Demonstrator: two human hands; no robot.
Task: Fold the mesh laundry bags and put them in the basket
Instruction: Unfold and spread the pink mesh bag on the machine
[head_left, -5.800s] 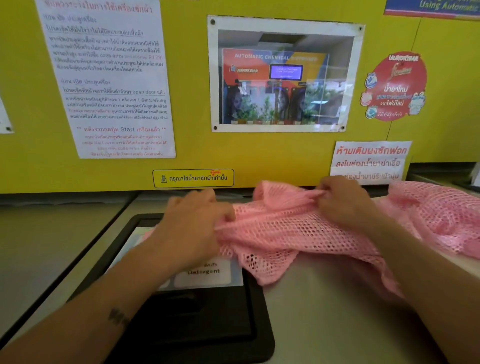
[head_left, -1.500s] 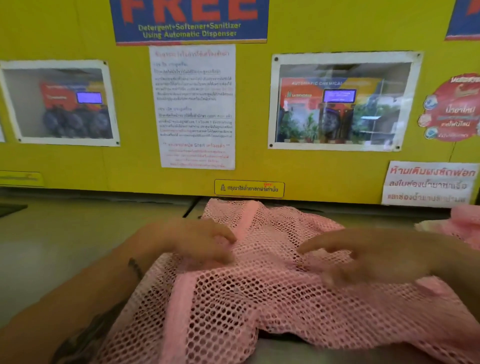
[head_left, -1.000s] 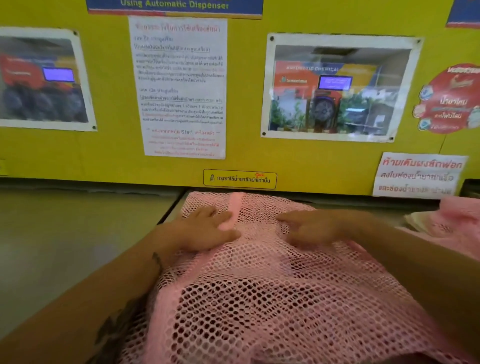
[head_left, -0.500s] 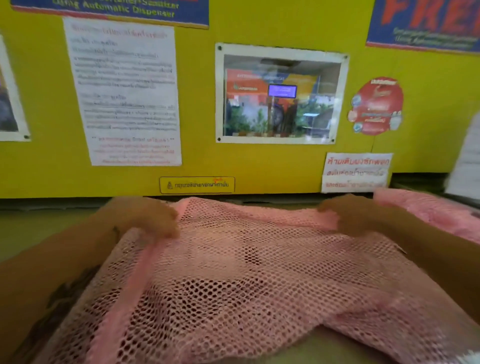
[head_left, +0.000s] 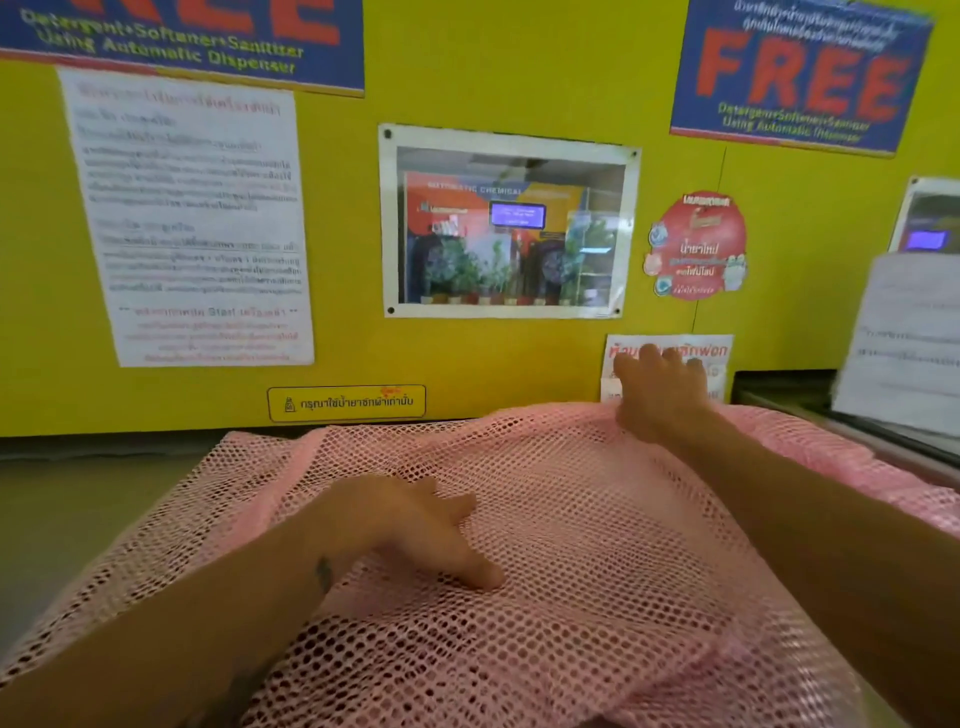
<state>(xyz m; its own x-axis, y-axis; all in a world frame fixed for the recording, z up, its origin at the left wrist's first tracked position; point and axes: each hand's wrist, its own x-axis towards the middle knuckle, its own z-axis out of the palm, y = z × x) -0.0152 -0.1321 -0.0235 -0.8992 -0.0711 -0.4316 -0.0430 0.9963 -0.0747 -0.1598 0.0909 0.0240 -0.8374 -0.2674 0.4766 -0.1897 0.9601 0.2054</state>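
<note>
Two hands worked one pink mesh laundry bag (head_left: 571, 545), which lay spread over the grey counter (head_left: 78, 509) below the yellow wall (head_left: 493, 78). The left hand (head_left: 410, 525) rested flat on the netting near its middle, fingers straight and slightly spread, pressing it down. The right hand (head_left: 660, 389) reached to the bag's far right corner against the wall, fingers extended over the edge; whether it pinched the fabric could not be told through the blur. More pink mesh (head_left: 857, 457) lay bunched to the right. No basket was in view.

Judging by its drape, the bag looked light, limp and open-weave, likely to slide and wrinkle rather than keep a crease. It would best be taken at the corners or the solid pink seam band (head_left: 291, 467), with a palm smoothing the middle.

Half a second earlier both hands held the far edge at opposite corners; since then the left had come back to the centre and the right had gone further right.
</note>
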